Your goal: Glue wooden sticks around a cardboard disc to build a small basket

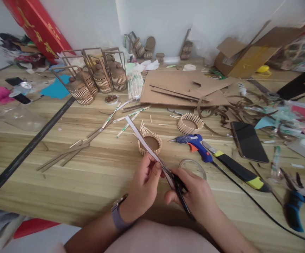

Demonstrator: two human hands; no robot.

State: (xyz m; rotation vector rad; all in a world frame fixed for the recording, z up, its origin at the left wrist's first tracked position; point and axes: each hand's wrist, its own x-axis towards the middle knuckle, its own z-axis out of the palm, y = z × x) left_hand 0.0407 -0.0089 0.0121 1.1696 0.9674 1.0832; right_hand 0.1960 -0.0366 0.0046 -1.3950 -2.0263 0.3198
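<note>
A long pale strip (139, 137) is pinched in my left hand (145, 182), its far end pointing up and away over the table. My right hand (194, 193) grips black-handled scissors (181, 196), whose blades lie along the strip close to my left fingertips. Just beyond my left hand stands a small round basket (152, 143) with a brown base and a wall of short wooden sticks, partly covered by the strip. A second stick-walled ring (190, 123) sits farther back to the right. A clear round lid or dish (193, 168) lies partly behind my right hand.
To the right are a blue glue gun (194, 142) with its cord, a utility knife (236, 168), a phone (249, 141) and pliers (297, 200). Handled miniature baskets (80, 90) stand at back left, near cardboard (168, 82). Brown strips (68, 153) lie at left.
</note>
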